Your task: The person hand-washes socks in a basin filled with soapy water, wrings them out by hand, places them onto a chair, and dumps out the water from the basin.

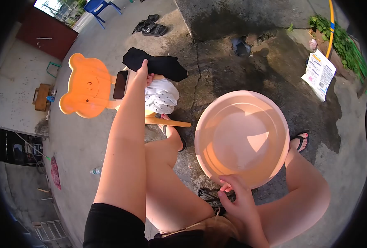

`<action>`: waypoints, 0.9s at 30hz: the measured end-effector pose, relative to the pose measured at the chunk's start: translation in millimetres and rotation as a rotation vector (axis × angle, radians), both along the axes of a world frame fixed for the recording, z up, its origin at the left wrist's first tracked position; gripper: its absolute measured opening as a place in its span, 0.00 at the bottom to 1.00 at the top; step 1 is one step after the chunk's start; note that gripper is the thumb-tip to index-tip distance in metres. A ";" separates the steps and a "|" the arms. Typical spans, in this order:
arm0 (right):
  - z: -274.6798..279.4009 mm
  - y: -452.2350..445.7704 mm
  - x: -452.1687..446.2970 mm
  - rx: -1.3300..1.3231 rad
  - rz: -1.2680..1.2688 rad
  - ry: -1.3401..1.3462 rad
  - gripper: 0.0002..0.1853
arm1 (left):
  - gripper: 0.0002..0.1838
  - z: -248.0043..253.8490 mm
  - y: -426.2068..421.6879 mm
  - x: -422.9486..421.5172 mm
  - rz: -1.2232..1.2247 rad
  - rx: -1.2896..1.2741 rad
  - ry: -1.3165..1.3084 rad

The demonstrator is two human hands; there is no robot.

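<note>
My left hand [144, 75] reaches out to the left, its thumb and fingers closed on a folded black cloth [164, 66] at the seat of an orange chair with a smiling bear-shaped back [90, 87]. Beneath the hand lies a white cloth with dark dots [162, 97]. Also on the chair, beside my wrist, rests a black phone [121, 84]. A round pink basin [200, 144] stands on the ground between my legs; a low layer of water seems to be in it. My right hand [238, 197], empty with loosely curled fingers and thumb apart, hovers by the basin's near rim.
A yellow hose [331, 29] and green plants [344, 51] border the upper right, near a printed white packet [320, 74]. Black sandals [150, 27] and a blue chair [100, 7] stand farther off. A plastic bottle [95, 170] lies left of my leg. The concrete is partly wet.
</note>
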State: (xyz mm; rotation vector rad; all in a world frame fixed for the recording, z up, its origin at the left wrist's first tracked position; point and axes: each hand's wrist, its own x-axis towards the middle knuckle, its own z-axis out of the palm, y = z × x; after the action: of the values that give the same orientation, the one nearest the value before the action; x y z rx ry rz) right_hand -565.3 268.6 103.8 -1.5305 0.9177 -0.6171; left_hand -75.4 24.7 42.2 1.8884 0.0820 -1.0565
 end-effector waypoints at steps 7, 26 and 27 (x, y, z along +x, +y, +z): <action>3.6 3.8 -3.9 -0.022 0.006 0.000 0.19 | 0.20 12.1 -2.6 -19.2 -0.097 -0.466 -0.205; 67.3 -16.0 -41.4 0.158 -0.480 -0.461 0.29 | 0.19 191.8 164.6 -300.9 -0.843 -0.886 -0.044; 82.6 -24.8 -40.5 0.287 -0.516 -0.510 0.36 | 0.20 180.7 171.5 -306.7 -0.860 -0.895 -0.005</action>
State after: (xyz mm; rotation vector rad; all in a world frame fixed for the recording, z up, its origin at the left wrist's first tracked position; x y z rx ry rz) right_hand -605.9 243.8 186.4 -0.8140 0.9491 -1.1302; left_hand -382.1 196.2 222.9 1.0604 -1.1093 -1.3169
